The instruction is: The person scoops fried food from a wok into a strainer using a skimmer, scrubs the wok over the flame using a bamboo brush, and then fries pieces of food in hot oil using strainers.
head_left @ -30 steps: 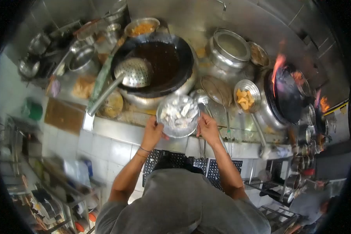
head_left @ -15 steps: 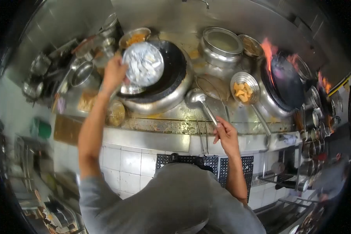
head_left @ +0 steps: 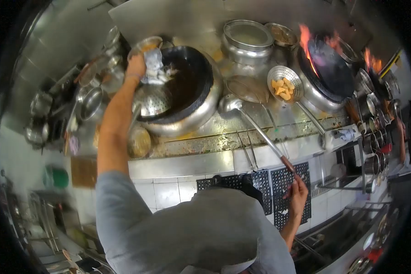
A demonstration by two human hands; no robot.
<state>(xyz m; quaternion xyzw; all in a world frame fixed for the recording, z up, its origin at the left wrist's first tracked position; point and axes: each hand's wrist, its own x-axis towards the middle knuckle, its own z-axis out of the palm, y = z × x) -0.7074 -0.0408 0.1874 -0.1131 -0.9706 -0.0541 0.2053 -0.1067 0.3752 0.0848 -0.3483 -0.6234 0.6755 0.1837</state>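
The left hand [head_left: 136, 67] grips the rim of a metal bowl [head_left: 151, 64] and tips it steeply over the wok [head_left: 187, 86]; pale pieces [head_left: 165, 73] slide toward the dark oil. The bowl looks light and stiff, perhaps greasy, so the rim is the safe hold. The right hand [head_left: 297, 194] closes around the ladle [head_left: 255, 130] handle's end; the long handle probably feels heavy there.
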